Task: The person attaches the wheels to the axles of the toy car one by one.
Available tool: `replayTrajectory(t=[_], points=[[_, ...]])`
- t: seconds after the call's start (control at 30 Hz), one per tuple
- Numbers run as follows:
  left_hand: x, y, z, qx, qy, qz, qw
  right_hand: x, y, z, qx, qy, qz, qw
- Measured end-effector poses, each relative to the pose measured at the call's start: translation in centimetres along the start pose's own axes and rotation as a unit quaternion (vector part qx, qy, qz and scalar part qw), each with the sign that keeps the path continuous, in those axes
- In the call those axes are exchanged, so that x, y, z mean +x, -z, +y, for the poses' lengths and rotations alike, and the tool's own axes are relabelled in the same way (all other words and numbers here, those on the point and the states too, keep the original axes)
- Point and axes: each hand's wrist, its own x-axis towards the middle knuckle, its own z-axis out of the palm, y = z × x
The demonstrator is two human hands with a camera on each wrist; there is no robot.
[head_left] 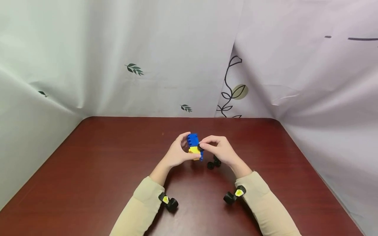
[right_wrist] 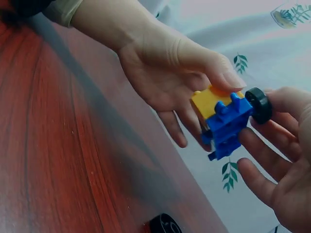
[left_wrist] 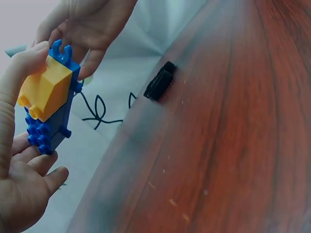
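Observation:
My left hand (head_left: 176, 154) grips a small toy vehicle built of blue blocks (head_left: 193, 140) with a yellow block (head_left: 194, 150) on it. In the left wrist view, its thumb presses the yellow block (left_wrist: 46, 90) and its fingers support the studded blue end (left_wrist: 40, 136). My right hand (head_left: 220, 149) pinches a black wheel (right_wrist: 259, 106) between thumb and fingers, against the side of the blue base (right_wrist: 226, 133). Whether the wheel is seated on its peg cannot be told. A bare blue side peg (left_wrist: 65, 132) shows in the left wrist view.
Several loose black wheels (head_left: 210, 165) lie on the dark red wooden table (head_left: 103, 170), just below my right hand. A camera is strapped to each wrist, the left one (head_left: 171, 205) and the right one (head_left: 229, 197). A pale patterned cloth (head_left: 165, 59) hangs behind the table.

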Motion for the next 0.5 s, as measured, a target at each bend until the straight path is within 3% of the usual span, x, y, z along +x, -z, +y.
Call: replayTrajectory(t=[0.2, 0.33, 0.5], points=[[-0.9, 0.14, 0.26, 0.014, -0.011, 0.027, 0.9995, -0.18, -0.79, -0.31, 0.062, -0.08, -0.029, 0.9944], [-0.8, 0.08, 0.67, 0.009, -0.01, 0.031, 0.9994, -0.08, -0.57, -0.44, 0.086, -0.129, -0.065, 0.9858], [-0.52, -0.12, 0.98, 0.006, -0.019, 0.031, 0.9993, -0.19, -0.17, -0.61, 0.139, -0.163, -0.101, 0.9716]])
